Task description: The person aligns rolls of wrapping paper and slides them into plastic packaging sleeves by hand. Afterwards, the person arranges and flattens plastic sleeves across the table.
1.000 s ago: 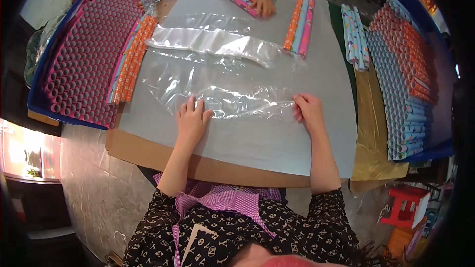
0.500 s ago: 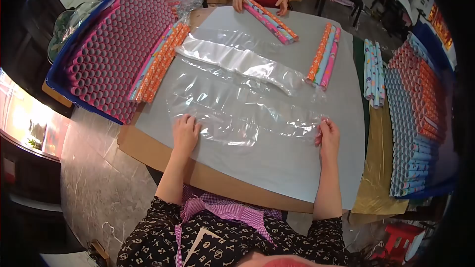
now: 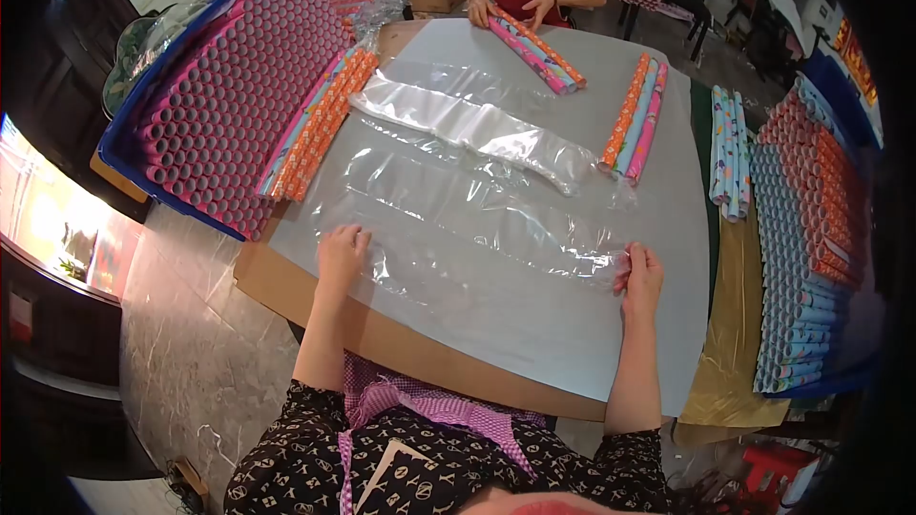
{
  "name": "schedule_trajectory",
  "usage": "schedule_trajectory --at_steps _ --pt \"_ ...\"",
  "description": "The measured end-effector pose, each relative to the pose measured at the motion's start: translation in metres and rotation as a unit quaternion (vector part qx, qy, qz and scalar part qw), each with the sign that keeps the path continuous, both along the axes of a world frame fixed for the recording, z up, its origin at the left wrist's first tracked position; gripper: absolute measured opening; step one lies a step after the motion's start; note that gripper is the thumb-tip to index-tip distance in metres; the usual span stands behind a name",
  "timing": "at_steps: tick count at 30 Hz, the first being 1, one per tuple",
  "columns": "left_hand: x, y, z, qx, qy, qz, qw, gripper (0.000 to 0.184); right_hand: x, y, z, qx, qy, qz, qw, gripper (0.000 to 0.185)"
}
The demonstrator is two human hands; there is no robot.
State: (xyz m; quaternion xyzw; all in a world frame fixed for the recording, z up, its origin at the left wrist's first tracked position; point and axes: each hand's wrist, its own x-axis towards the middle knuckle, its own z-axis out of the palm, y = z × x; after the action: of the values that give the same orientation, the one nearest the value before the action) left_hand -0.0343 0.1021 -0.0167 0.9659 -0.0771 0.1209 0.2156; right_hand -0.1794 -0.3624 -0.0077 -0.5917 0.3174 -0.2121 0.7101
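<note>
Clear plastic bags (image 3: 458, 205) lie spread over the grey tabletop in front of me. My right hand (image 3: 642, 277) pinches the right end of the nearest clear bag between thumb and fingers. At the bag's left end, my left hand (image 3: 342, 256) rests low on the table, fingers extended against the film. The film is so clear that its left edge is hard to make out. Just beyond lies a thicker stack of clear bags (image 3: 477, 124). To its right are three patterned paper rolls (image 3: 634, 119) in orange, light blue and pink.
A blue bin (image 3: 119, 148) of pink rolls stands at the left, with orange rolls (image 3: 329, 124) beside it. Across the table a co-worker's hands (image 3: 541, 11) hold several rolls (image 3: 539, 52). Blue rolls (image 3: 729, 153) and another stacked bin (image 3: 801, 238) are at the right.
My left hand has slid left along the near film, and its lower left part looks flatter. My right hand keeps its pinch. The whole view has shifted slightly.
</note>
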Motion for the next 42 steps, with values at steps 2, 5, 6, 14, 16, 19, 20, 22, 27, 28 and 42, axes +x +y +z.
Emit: schedule_trajectory --at_steps 2,5,6,14,16,19,20,22,27,28,42 --pt "-0.003 -0.004 -0.001 0.022 -0.019 -0.005 1.000 0.026 0.000 0.001 0.000 0.003 0.002 -0.004 1.000 0.025" --pt "-0.005 -0.010 -0.002 0.051 -0.037 -0.010 0.998 0.029 0.001 0.000 -0.004 0.008 -0.006 -0.010 1.000 0.025" --pt "-0.006 -0.012 -0.001 0.059 -0.037 -0.012 0.998 0.031 0.000 -0.001 -0.004 0.012 -0.017 -0.007 1.000 0.025" --pt "0.002 -0.016 0.000 0.151 -0.018 0.034 0.988 0.044 0.000 0.002 0.006 0.052 -0.010 -0.033 0.998 0.019" --pt "0.007 -0.010 -0.006 0.161 -0.008 0.043 0.986 0.046 -0.001 0.002 0.009 0.053 -0.003 -0.023 0.998 0.018" --pt "0.014 0.001 -0.026 0.158 0.067 0.092 0.981 0.047 0.000 0.002 0.012 0.064 0.012 -0.030 0.997 0.019" --pt "0.017 0.008 -0.033 0.123 0.051 0.079 0.988 0.047 -0.001 0.003 0.015 0.071 0.017 -0.031 0.997 0.019" --pt "0.017 0.011 -0.036 0.094 0.036 0.068 0.993 0.047 0.000 0.004 0.020 0.051 0.038 -0.018 0.998 0.020" --pt "0.014 0.011 -0.036 0.099 0.008 0.067 0.993 0.043 0.000 0.000 0.012 0.078 0.047 -0.013 0.996 0.020" --pt "0.014 0.013 -0.037 0.104 0.011 0.068 0.992 0.043 -0.001 0.001 0.013 0.076 0.046 -0.013 0.996 0.019" --pt "0.012 0.012 -0.030 -0.022 0.004 0.050 0.998 0.040 -0.008 -0.007 0.004 0.124 0.028 0.016 0.992 0.014"
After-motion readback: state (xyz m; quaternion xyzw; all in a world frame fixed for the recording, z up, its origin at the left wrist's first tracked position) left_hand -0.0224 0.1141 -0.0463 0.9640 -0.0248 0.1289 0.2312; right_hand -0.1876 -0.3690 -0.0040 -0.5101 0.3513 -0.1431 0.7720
